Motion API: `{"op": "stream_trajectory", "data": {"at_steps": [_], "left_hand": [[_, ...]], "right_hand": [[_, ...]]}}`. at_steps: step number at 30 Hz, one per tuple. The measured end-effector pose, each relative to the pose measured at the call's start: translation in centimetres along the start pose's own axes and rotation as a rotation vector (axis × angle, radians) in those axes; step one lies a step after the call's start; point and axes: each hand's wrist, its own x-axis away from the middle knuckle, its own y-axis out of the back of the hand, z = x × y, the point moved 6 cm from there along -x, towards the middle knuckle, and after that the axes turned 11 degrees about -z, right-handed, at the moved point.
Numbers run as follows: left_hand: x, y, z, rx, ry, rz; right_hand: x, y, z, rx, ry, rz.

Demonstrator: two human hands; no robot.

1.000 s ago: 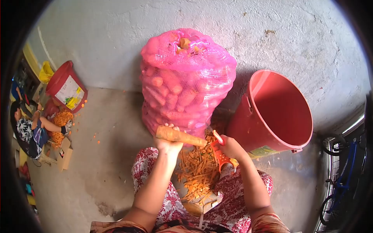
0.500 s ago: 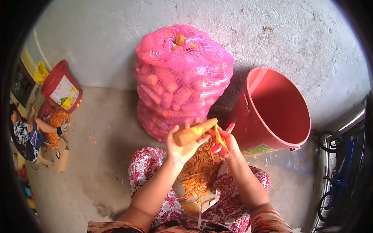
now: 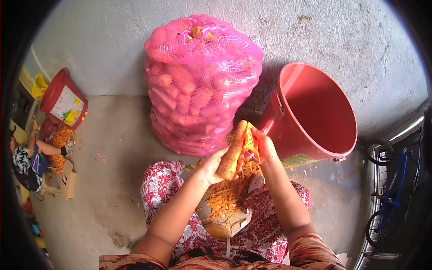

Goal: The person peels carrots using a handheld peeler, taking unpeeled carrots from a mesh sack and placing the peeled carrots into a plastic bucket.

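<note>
A carrot point(image 3: 232, 155) lies tilted upright in my left hand point(image 3: 213, 168), whose fingers wrap round its lower end. My right hand point(image 3: 265, 147) is closed on an orange-red peeler point(image 3: 251, 141), which is against or very near the carrot's right side. Orange peelings point(image 3: 225, 201) are heaped below both hands, between my legs. Beyond the hands stands a pink mesh sack point(image 3: 202, 85) full of carrots. To its right is a red bucket point(image 3: 317, 108), tilted, with no contents visible inside.
At the far left, another person point(image 3: 29, 159) sits by a second red bucket point(image 3: 67, 101), a pile of orange pieces point(image 3: 59, 146) and a cardboard box point(image 3: 68, 180). A blue bicycle point(image 3: 396, 184) stands at the right edge. A rough wall is behind the sack.
The carrot has swung from lying nearly level to steep, with my left hand at its lower end. My right hand has brought the peeler up beside it. The whole view has shifted slightly.
</note>
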Motion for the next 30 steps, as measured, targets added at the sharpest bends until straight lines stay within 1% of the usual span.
{"op": "stream_trajectory", "data": {"at_steps": [1, 2, 3, 4, 5, 7, 8, 9, 11, 15, 16, 17, 18, 19, 21, 22, 25, 28, 30], "left_hand": [[0.0, 0.1, 0.0, 0.004, 0.000, -0.002], [-0.1, 0.5, 0.1, 0.085, -0.002, -0.103], [-0.2, 0.8, 0.0, 0.085, -0.050, -0.140], [-0.3, 1.1, -0.2, 0.084, -0.099, -0.176], [-0.4, 1.5, -0.4, 0.081, -0.147, -0.211], [-0.6, 1.7, -0.6, 0.138, -0.118, -0.075], [-0.7, 1.6, -0.6, 0.167, -0.103, -0.006], [-0.9, 1.5, -0.7, 0.188, -0.130, -0.098], [-0.9, 0.1, -0.9, 0.230, -0.179, -0.281], [-0.8, -0.1, -0.5, 0.277, -0.139, -0.195], [-0.8, -0.2, -0.5, 0.271, -0.162, -0.234], [-0.8, -0.2, -0.5, 0.254, -0.171, -0.188], [-0.8, -0.2, -0.6, 0.238, -0.181, -0.142], [-0.8, -0.3, -0.6, 0.222, -0.190, -0.096], [-0.6, -0.6, -0.3, 0.257, -0.161, -0.179], [-0.4, -0.8, -0.3, 0.275, -0.147, -0.221], [-0.6, -0.9, -0.4, 0.244, -0.170, -0.199], [-1.0, -0.2, -0.2, 0.226, -0.166, -0.134], [-1.2, -0.1, -0.1, 0.259, -0.171, -0.189]], "right_hand": [[-0.3, 0.5, 0.7, 0.033, 0.119, -0.098], [-0.5, 0.9, 1.3, 0.068, 0.237, -0.195], [-0.5, 1.3, 2.0, 0.102, 0.354, -0.291], [0.1, 1.3, 3.1, 0.107, 0.555, -0.351], [0.5, 1.5, 3.6, 0.075, 0.638, -0.403], [2.6, -0.5, 4.2, 0.186, 0.717, -0.335], [4.1, -1.9, 4.4, 0.317, 0.820, -0.335], [5.4, -3.3, 4.2, 0.448, 0.921, -0.335], [6.0, -4.4, 3.2, 0.509, 1.030, -0.297], [6.4, -5.3, 2.3, 0.583, 1.033, -0.283], [6.4, -5.3, 2.1, 0.612, 1.015, -0.286], [6.4, -5.5, 1.9, 0.641, 0.996, -0.289], [6.8, -5.8, 2.0, 0.661, 1.032, -0.288], [6.5, -5.6, 2.1, 0.578, 0.995, -0.283], [5.8, -5.1, 2.3, 0.413, 0.919, -0.273], [6.4, -5.4, 2.7, 0.409, 0.896, -0.291], [6.1, -5.0, 2.8, 0.544, 1.014, -0.305], [5.8, -4.9, 2.6, 0.569, 1.037, -0.306], [6.0, -5.0, 2.6, 0.582, 1.043, -0.319]]}}
